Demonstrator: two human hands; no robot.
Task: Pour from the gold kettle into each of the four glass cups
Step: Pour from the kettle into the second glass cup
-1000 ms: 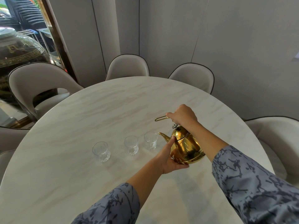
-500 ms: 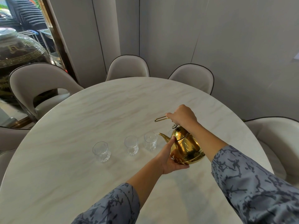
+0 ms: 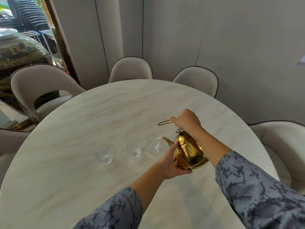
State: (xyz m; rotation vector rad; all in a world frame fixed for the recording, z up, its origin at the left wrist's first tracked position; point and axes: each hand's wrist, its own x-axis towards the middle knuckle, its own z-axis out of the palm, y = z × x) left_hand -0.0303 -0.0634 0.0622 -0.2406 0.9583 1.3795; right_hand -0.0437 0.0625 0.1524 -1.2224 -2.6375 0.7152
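Observation:
The gold kettle (image 3: 189, 152) hangs tilted above the marble table (image 3: 115, 113), spout pointing left. My right hand (image 3: 186, 120) grips its wire handle from above. My left hand (image 3: 172, 160) cups the kettle's underside and left flank. A thin stream runs from the spout into the nearest glass cup (image 3: 153, 144). Two more glass cups stand in a row to its left, one in the middle (image 3: 134, 148) and one at the far left (image 3: 103, 154). A fourth cup (image 3: 173, 137) shows only as a rim behind the spout.
Beige upholstered chairs ring the table: one at the left (image 3: 41, 86), two at the back (image 3: 132, 70) (image 3: 198, 80), one at the right (image 3: 283, 146). A large dark ornamented jar (image 3: 18, 53) stands behind the left chair. Grey wall panels rise behind.
The kettle has tipped slightly further and water now streams into the nearest cup. Both hands keep the same hold in almost the same place.

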